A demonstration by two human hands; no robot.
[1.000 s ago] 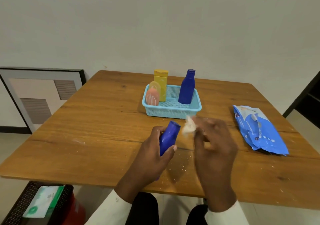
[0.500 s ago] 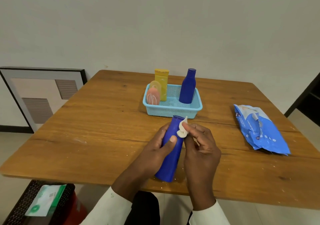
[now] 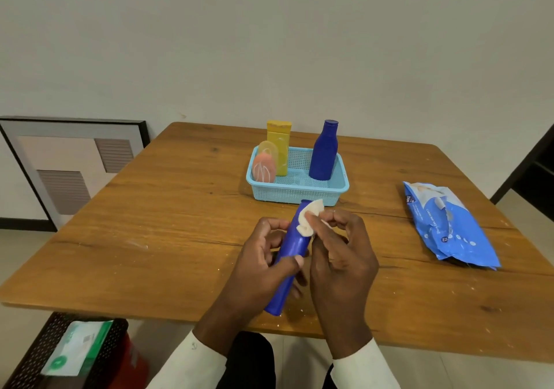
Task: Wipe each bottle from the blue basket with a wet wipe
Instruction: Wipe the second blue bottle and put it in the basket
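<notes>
Wooden table (image 3: 180, 223) fills the middle of the frame, against a plain pale wall. We note the blue basket (image 3: 296, 195) at centre, just above the hands; in it stand a yellow bottle (image 3: 279, 142), a dark blue bottle (image 3: 323, 151) upright at its right side, and a pink oval item (image 3: 263, 168) at its left. Below the basket, our left hand (image 3: 263, 265) is wrapped around a second blue bottle (image 3: 292, 256), tilted with its top toward the basket and its base near the table's near edge. Our right hand (image 3: 341, 256) pinches a crumpled white wet wipe (image 3: 308, 217) against the upper part of that bottle. At right of the frame the blue wipes pack (image 3: 446, 223) lies flat on the table, well apart from the basket. Lower left, under the table, we see a black mesh bin (image 3: 33, 355).
</notes>
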